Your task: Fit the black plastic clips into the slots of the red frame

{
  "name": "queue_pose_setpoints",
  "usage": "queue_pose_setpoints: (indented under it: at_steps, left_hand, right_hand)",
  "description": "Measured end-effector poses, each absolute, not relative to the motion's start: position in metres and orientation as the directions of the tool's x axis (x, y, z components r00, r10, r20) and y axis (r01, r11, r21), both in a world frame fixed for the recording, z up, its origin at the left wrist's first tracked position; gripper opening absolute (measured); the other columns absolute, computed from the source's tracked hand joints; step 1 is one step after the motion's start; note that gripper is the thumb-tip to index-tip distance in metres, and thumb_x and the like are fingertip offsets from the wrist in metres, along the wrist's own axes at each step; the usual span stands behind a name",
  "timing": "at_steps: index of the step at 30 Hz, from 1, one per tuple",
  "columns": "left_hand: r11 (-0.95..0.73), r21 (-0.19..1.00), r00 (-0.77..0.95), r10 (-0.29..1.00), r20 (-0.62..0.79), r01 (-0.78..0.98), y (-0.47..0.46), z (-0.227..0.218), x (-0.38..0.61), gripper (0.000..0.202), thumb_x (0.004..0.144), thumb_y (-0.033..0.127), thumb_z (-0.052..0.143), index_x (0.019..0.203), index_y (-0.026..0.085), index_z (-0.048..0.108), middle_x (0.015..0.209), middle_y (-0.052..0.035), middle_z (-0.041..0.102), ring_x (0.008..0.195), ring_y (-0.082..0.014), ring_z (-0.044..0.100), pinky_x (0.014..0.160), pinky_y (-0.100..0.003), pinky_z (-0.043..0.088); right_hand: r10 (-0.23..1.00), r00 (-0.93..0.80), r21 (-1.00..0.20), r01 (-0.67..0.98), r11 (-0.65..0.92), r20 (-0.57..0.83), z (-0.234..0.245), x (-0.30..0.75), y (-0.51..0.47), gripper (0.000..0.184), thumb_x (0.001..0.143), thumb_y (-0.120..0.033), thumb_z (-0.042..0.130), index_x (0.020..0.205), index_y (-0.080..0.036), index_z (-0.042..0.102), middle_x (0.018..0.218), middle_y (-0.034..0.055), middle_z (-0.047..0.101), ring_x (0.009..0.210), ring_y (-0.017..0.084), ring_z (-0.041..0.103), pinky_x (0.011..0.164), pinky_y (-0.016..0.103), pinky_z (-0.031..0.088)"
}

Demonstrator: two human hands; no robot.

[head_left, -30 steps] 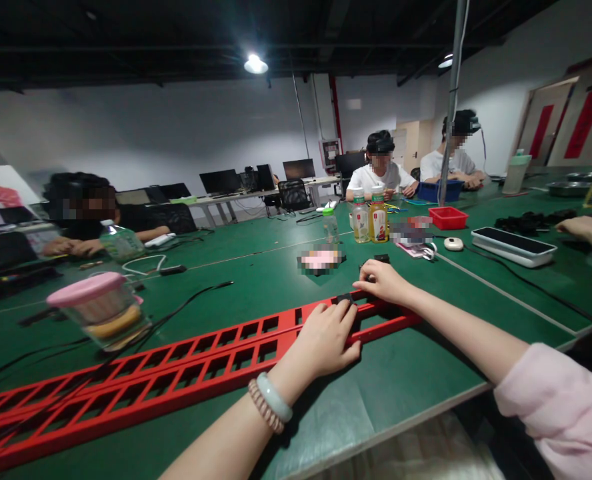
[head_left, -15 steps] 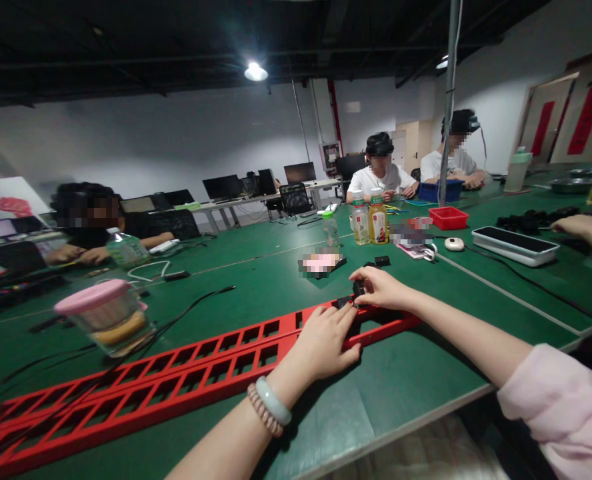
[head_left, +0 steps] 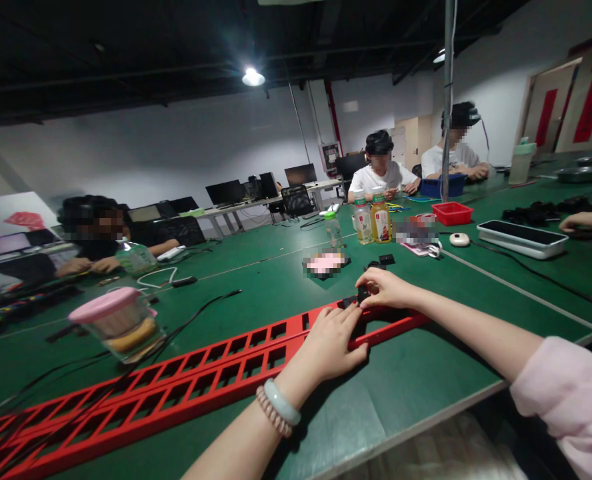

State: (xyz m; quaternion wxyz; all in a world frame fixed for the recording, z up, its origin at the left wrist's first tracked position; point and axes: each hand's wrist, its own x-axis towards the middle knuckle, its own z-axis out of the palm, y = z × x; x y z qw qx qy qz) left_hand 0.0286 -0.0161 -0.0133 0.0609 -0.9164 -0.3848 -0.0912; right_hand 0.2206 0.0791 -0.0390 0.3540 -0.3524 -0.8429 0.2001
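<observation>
A long red slotted rack (head_left: 196,393) lies slantwise across the green table, with two rows of square openings. My left hand (head_left: 333,340) rests flat over its right part, thumb apart and fingertips beside a small black part sitting in the rack. Just beyond those fingertips, my right hand (head_left: 383,288) pinches a small black block (head_left: 363,293) upright at the rack's far row. The exact kind of block cannot be made out. More small black pieces (head_left: 387,259) lie on the table behind my right hand.
A pink-lidded container (head_left: 113,323) and black cables stand at the left. Bottles (head_left: 381,217), a red tray (head_left: 452,213) and a white-edged device (head_left: 521,239) are farther back. Another person's hand (head_left: 589,225) is at the right edge; several people sit around the table.
The whole view has shifted slightly, so things appear a little farther right. Both hands keep the same pose at the rack, and the right still pinches the black block.
</observation>
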Motion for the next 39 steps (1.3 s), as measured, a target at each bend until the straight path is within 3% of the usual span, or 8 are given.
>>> queue_pose_setpoints:
  at_steps: [10, 19, 33, 39]
  left_hand:
    - [-0.687, -0.015, 0.661, 0.693, 0.288, 0.727, -0.016, -0.012, 0.029, 0.049, 0.073, 0.035, 0.055, 0.117, 0.015, 0.045, 0.124, -0.0108, 0.048, 0.116, -0.0254, 0.041, 0.102, -0.04, 0.029]
    - [-0.691, 0.002, 0.66, 0.692, 0.293, 0.723, -0.013, -0.016, 0.028, 0.051, 0.073, 0.035, 0.055, 0.118, 0.014, 0.044, 0.124, -0.0121, 0.048, 0.116, -0.026, 0.042, 0.102, -0.041, 0.031]
    - [-0.694, -0.007, 0.662, 0.684, 0.308, 0.72, -0.013, -0.017, 0.028, 0.051, 0.072, 0.037, 0.055, 0.116, 0.013, 0.046, 0.121, -0.012, 0.051, 0.113, -0.0264, 0.045, 0.101, -0.041, 0.032]
    - [-0.696, -0.005, 0.664, 0.682, 0.308, 0.718, -0.013, -0.016, 0.029, 0.05, 0.072, 0.036, 0.055, 0.116, 0.014, 0.047, 0.121, -0.0118, 0.051, 0.113, -0.0258, 0.045, 0.101, -0.04, 0.032]
  right_hand:
    - [0.654, -0.574, -0.49, 0.438, 0.753, 0.492, -0.034, 0.219, 0.076, 0.04, 0.061, -0.034, 0.072, 0.094, -0.014, 0.061, 0.09, 0.0051, 0.051, 0.083, 0.016, 0.051, 0.073, 0.029, 0.045]
    - [0.658, -0.605, -0.45, 0.484, 0.751, 0.448, -0.031, 0.219, 0.072, 0.043, 0.065, -0.037, 0.069, 0.101, -0.014, 0.062, 0.086, 0.0047, 0.049, 0.08, 0.016, 0.051, 0.075, 0.03, 0.044]
    - [0.626, -0.648, -0.351, 0.519, 0.779, 0.432, -0.027, 0.218, 0.072, 0.043, 0.07, -0.036, 0.066, 0.104, -0.01, 0.063, 0.087, 0.0096, 0.059, 0.081, 0.018, 0.055, 0.075, 0.029, 0.044]
    - [0.614, -0.638, -0.327, 0.52, 0.789, 0.466, -0.029, 0.22, 0.075, 0.035, 0.066, -0.038, 0.068, 0.09, -0.012, 0.067, 0.079, 0.0075, 0.065, 0.075, 0.017, 0.058, 0.068, 0.026, 0.044]
